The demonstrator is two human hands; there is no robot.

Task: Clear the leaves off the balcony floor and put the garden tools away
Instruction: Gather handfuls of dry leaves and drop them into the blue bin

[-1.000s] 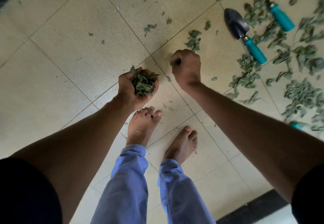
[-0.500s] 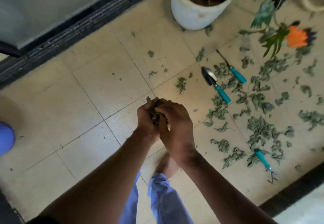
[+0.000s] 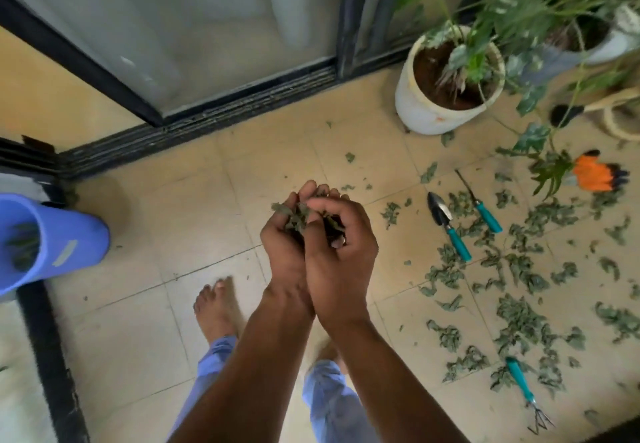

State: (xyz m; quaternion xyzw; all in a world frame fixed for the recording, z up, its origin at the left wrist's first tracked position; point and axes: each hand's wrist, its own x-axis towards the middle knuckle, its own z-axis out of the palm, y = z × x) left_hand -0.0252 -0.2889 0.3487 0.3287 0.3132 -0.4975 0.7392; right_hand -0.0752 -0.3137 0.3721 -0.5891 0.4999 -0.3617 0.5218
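My left hand (image 3: 284,252) and my right hand (image 3: 341,262) are cupped together at chest height, holding a bunch of dry green leaves (image 3: 298,219) between them. Many more leaves (image 3: 519,307) are scattered over the tiled floor to the right. Among them lie a small trowel (image 3: 446,226) with a teal handle, a thin teal-handled tool (image 3: 479,202) beside it, and a teal-handled hand rake (image 3: 524,392) near the bottom right. An orange and black glove (image 3: 597,174) lies by the plants.
A blue bin (image 3: 65,238) with some leaves inside stands at the left edge. A white pot (image 3: 420,106) with a plant sits at the upper right, more plants behind it. A sliding glass door (image 3: 194,37) with a dark track runs along the back. My bare feet are on the tiles.
I have risen from a low crouch over the floor. My right hand joined my left around the leaf bunch, and my view turned left, bringing the blue bin into sight.
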